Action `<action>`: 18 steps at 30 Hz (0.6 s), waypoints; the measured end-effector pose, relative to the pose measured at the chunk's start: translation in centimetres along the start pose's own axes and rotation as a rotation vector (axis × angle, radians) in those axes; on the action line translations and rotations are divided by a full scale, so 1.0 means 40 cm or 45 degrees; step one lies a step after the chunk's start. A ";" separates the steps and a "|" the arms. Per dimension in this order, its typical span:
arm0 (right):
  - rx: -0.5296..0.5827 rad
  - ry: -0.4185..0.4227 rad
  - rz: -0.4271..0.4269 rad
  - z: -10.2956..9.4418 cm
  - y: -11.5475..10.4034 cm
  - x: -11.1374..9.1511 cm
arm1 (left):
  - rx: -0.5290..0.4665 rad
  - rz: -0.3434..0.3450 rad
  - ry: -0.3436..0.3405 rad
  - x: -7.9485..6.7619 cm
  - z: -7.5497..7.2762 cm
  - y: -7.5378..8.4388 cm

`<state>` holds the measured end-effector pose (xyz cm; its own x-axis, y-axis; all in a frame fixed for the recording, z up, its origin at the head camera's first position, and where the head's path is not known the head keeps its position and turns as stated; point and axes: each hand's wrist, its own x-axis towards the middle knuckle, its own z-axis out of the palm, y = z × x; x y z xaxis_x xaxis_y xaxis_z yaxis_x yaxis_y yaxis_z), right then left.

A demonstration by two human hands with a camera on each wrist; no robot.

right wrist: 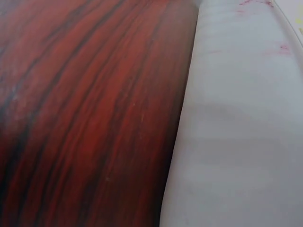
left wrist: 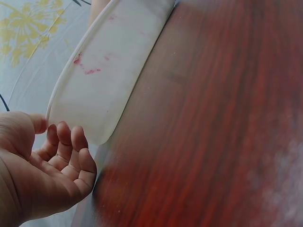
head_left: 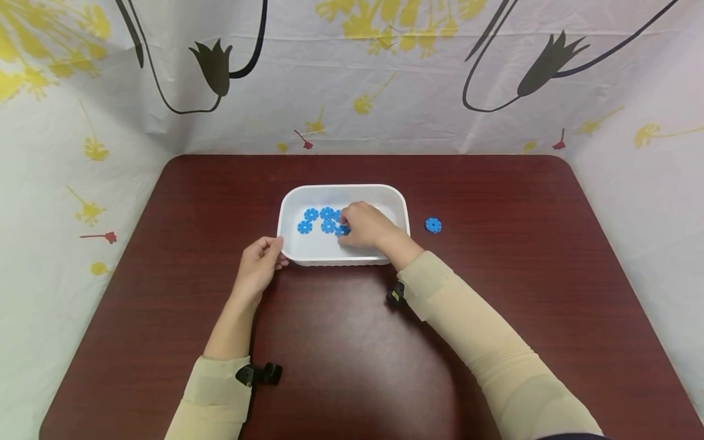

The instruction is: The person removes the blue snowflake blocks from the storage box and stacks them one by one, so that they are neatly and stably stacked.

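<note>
A shallow white plastic tray (head_left: pixel 308 249) sits on the table, with several blue notched flower-shaped discs (head_left: pixel 311 214) lying in its left and middle part. At the tray's front left corner my left hand (head_left: pixel 261 264) pinches the rim between thumb and fingers. The left wrist view shows that hand (left wrist: pixel 52 165) with its fingertips against the tray's outer wall (left wrist: pixel 109 71). My right hand (head_left: pixel 367 226) reaches over the front right rim into the tray, thumb and fingers curled about a blue disc (head_left: pixel 343 231). In the right wrist view only the tray's wall (right wrist: pixel 236 118) and tabletop show.
Right of the tray, a blue disc (head_left: pixel 433 225) lies on the dark red wood-grain table (head_left: pixel 341 342). A white cloth (head_left: pixel 352 110) printed with flowers hangs behind the table and along both sides. Red smudges (left wrist: pixel 87 66) mark the tray's outer wall.
</note>
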<state>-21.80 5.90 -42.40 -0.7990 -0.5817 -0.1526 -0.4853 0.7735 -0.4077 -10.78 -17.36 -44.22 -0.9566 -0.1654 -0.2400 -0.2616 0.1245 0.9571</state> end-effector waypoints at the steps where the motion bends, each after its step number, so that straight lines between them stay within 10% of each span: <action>1: -0.007 -0.004 0.005 0.000 0.000 0.000 | 0.004 0.000 0.001 0.000 0.000 0.000; 18: -0.167 -0.001 0.063 0.000 -0.006 -0.005 | 0.012 -0.005 0.005 0.002 -0.001 -0.001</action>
<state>-21.53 5.82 -42.29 -0.8229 -0.5421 -0.1701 -0.4874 0.8275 -0.2788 -10.83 -17.41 -44.29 -0.9551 -0.1695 -0.2428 -0.2664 0.1334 0.9546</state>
